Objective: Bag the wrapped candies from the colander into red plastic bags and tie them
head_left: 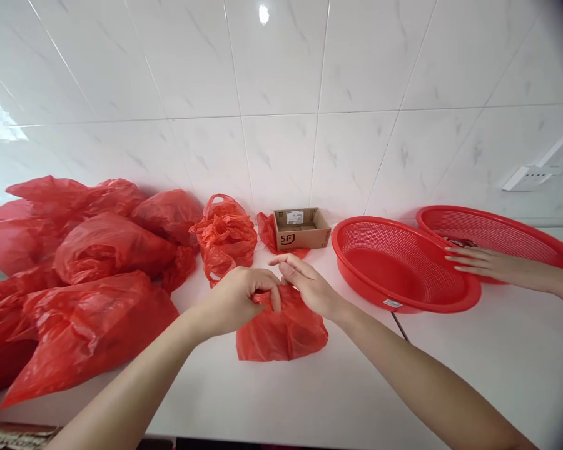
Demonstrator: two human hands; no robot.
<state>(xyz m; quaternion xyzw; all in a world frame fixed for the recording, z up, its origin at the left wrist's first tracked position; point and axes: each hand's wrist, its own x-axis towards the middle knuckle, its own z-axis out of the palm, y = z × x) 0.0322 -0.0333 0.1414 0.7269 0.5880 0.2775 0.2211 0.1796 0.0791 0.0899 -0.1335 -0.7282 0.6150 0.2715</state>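
A small red plastic bag (281, 334) lies on the white counter (272, 400) in front of me. My left hand (239, 297) pinches the bag's gathered top between thumb and fingers. My right hand (307, 284) is at the same knot, fingers half spread and touching the plastic. Both hands meet just above the bag.
Several full red bags (98, 250) are piled at the left, and another red bag (225, 237) stands behind. A small cardboard box (303, 228) sits by the tiled wall. Two red mesh baskets (403, 262) (497, 234) lie at the right; another person's hand (488, 262) rests between them.
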